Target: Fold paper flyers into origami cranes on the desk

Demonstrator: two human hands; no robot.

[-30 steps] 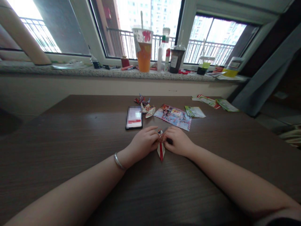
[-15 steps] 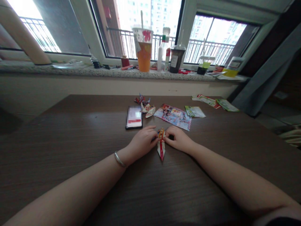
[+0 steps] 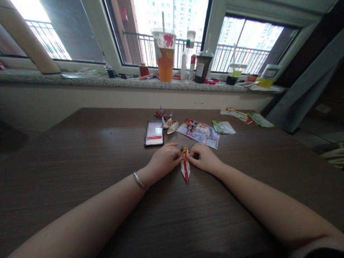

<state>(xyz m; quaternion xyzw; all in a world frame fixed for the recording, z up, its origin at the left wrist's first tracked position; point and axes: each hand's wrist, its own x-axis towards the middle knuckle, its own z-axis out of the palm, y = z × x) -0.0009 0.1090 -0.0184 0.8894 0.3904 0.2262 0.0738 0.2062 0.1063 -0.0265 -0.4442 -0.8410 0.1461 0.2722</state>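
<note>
A small folded paper piece point(image 3: 185, 167), red and white with a pointed lower tip, lies on the dark wooden table point(image 3: 80, 157) in front of me. My left hand point(image 3: 162, 161), with a silver bangle on its wrist, pinches the piece's upper part from the left. My right hand point(image 3: 203, 158) pinches the same upper part from the right. Both hands rest on the table with curled fingers.
A phone point(image 3: 154, 133) lies just beyond my left hand. Finished folded paper figures point(image 3: 166, 120), a colourful printed sheet point(image 3: 199, 132) and more leaflets point(image 3: 223, 127) lie farther back. Drink cups point(image 3: 165, 55) and bottles stand on the stone windowsill point(image 3: 80, 81).
The upper part of the paper piece now stands up more between my fingertips. My hands have barely shifted.
</note>
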